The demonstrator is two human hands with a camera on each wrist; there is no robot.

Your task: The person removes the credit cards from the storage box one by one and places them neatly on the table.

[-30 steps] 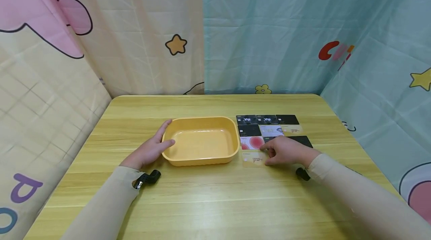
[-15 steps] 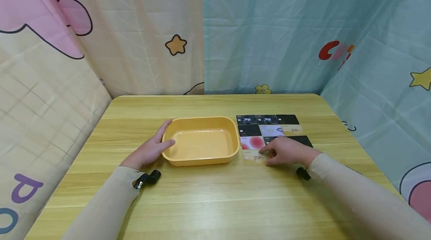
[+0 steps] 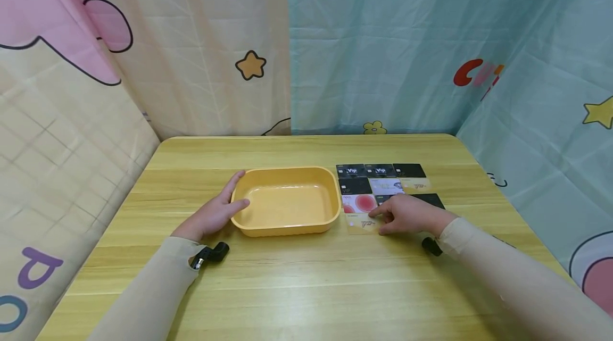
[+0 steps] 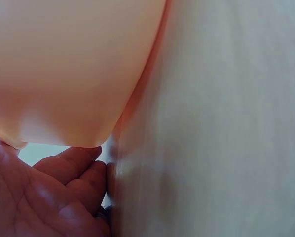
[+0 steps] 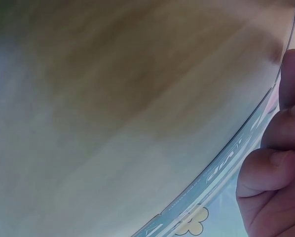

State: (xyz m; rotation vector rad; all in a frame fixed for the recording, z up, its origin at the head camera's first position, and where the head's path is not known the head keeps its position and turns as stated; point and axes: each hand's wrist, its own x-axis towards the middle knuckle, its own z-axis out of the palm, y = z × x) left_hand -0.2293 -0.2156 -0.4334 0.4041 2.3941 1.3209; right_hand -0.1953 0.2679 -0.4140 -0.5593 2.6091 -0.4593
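In the head view, my left hand (image 3: 213, 216) holds the left end of a yellow plastic basin (image 3: 287, 227), thumb over the rim and fingers outside. The left wrist view shows its bent fingers (image 4: 71, 170) against the basin's outer wall (image 4: 63, 89). My right hand (image 3: 407, 214) is over the front of a block of flat cards. Its index fingertip is at the upper edge of a gold card (image 3: 359, 224), with the thumb at the lower right and the other fingers curled. Part of that card and the cards behind are hidden by the hand.
Behind the gold card lie a white card with red circles (image 3: 359, 203), black VIP cards (image 3: 351, 171), a silver card (image 3: 385, 186) and another gold card (image 3: 416, 184), in close rows. The wooden table (image 3: 287, 288) ends at fabric curtains (image 3: 407, 53).
The gold card under my right fingers has shifted slightly away from me and to the right, closer to the row behind. My left hand and the basin stay in place.
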